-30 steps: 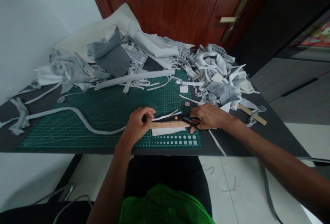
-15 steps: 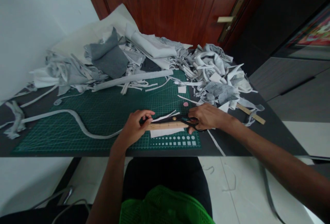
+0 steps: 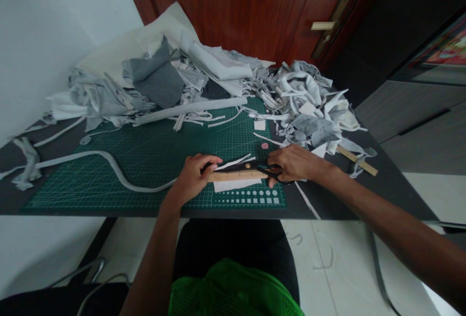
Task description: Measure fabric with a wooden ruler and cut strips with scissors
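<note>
My right hand [image 3: 291,164] is closed round the handles of black scissors [image 3: 248,166], whose blades point left and lie together along the upper edge of a wooden ruler [image 3: 236,176]. At the ruler's left end, my left hand [image 3: 191,176] has its thumb on the wood and its fingers curled near the blade tips. Below the ruler a white piece of cloth [image 3: 233,186] sticks out. Thin white strips [image 3: 238,161] lie just above the blades. A long pale grey strip [image 3: 120,175] winds from the left side of the table to my left hand.
The green cutting mat [image 3: 153,143] covers much of the dark table [image 3: 349,199]. Heaped cloth [image 3: 156,78] lies along the back, with a scrap pile [image 3: 309,107] at right. A second wooden ruler [image 3: 358,161] pokes out there. A pink disc [image 3: 264,145] sits on the mat.
The camera view has shifted slightly. Both hands, the scissors and the ruler keep nearly the same places on the mat.
</note>
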`<state>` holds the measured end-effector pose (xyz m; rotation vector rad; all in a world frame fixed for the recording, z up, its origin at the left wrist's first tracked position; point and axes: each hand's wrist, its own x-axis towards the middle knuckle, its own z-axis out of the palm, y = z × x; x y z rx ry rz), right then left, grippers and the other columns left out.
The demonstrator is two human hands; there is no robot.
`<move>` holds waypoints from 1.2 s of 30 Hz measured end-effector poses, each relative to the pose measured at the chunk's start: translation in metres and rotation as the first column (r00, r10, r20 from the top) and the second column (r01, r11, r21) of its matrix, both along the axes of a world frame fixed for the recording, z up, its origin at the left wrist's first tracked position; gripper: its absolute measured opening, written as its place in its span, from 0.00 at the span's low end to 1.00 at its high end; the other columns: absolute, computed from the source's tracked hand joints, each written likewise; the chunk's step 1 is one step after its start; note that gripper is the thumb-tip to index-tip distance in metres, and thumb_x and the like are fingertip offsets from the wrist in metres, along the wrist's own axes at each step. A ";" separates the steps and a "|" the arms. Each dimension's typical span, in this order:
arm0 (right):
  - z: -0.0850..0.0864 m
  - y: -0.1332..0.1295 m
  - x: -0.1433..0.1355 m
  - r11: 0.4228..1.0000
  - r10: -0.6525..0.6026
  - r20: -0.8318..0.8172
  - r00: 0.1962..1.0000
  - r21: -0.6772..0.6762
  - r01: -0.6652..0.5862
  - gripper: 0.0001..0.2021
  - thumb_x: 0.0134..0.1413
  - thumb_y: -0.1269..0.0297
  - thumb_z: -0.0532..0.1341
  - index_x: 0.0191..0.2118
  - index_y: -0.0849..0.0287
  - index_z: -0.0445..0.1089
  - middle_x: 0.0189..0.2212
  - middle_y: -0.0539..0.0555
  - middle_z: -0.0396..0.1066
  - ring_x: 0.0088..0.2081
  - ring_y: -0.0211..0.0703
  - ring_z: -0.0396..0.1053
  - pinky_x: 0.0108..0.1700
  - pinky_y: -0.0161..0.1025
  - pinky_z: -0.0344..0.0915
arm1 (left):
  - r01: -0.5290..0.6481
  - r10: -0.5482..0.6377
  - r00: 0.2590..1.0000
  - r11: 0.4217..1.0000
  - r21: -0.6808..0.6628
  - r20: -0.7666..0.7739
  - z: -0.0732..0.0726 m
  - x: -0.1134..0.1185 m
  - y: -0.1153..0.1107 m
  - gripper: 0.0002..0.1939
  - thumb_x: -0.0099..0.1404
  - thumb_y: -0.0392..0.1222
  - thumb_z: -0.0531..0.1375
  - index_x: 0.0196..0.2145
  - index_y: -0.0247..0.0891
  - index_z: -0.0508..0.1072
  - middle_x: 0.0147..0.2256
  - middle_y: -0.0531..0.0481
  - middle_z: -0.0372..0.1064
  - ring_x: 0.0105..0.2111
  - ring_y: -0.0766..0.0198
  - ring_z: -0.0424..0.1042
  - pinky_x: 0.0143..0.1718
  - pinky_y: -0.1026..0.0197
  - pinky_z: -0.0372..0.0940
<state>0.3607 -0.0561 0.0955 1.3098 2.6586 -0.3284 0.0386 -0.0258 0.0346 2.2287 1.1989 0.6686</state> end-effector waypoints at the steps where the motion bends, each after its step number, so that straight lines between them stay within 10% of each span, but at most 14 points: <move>1: -0.001 0.000 0.000 1.000 0.001 -0.003 1.000 0.006 -0.001 0.10 0.57 0.59 0.67 0.30 0.59 0.72 0.33 0.54 0.75 0.30 0.42 0.68 0.30 0.38 0.45 | -0.002 0.002 1.000 1.000 0.004 -0.005 0.000 0.000 0.000 0.14 0.72 0.44 0.55 0.45 0.45 0.80 0.41 0.49 0.80 0.41 0.56 0.74 0.52 0.50 0.63; 19: 0.004 -0.003 -0.003 1.000 0.017 0.015 1.000 0.019 -0.017 0.04 0.56 0.68 0.66 0.31 0.60 0.73 0.32 0.54 0.75 0.30 0.42 0.68 0.31 0.38 0.47 | -0.013 0.013 0.997 1.000 0.001 0.078 -0.002 0.001 0.000 0.14 0.73 0.44 0.53 0.45 0.44 0.79 0.43 0.49 0.80 0.45 0.55 0.75 0.51 0.53 0.66; 29: -0.016 -0.009 0.023 0.988 -0.112 -0.204 0.973 0.083 0.131 0.15 0.60 0.53 0.65 0.28 0.58 0.70 0.30 0.54 0.74 0.31 0.44 0.70 0.32 0.38 0.51 | -0.522 0.449 0.847 0.805 0.282 0.285 0.002 -0.004 0.001 0.11 0.72 0.34 0.50 0.41 0.41 0.72 0.43 0.46 0.71 0.47 0.55 0.72 0.54 0.53 0.67; 33: -0.018 -0.007 0.040 0.943 -0.254 -0.237 0.938 0.155 0.294 0.20 0.60 0.44 0.63 0.29 0.57 0.69 0.29 0.54 0.73 0.29 0.44 0.68 0.31 0.38 0.51 | -0.498 0.437 0.867 0.763 0.412 0.239 0.010 0.004 -0.008 0.14 0.68 0.31 0.54 0.46 0.41 0.74 0.51 0.42 0.68 0.56 0.49 0.67 0.61 0.45 0.62; 36: -0.013 -0.002 0.045 0.909 -0.340 -0.204 0.918 0.180 0.376 0.23 0.58 0.39 0.63 0.31 0.57 0.70 0.30 0.55 0.75 0.30 0.46 0.70 0.31 0.38 0.51 | -0.310 0.292 0.950 0.842 0.442 0.110 0.014 0.013 -0.024 0.12 0.71 0.34 0.53 0.47 0.42 0.74 0.48 0.44 0.71 0.53 0.50 0.69 0.59 0.45 0.62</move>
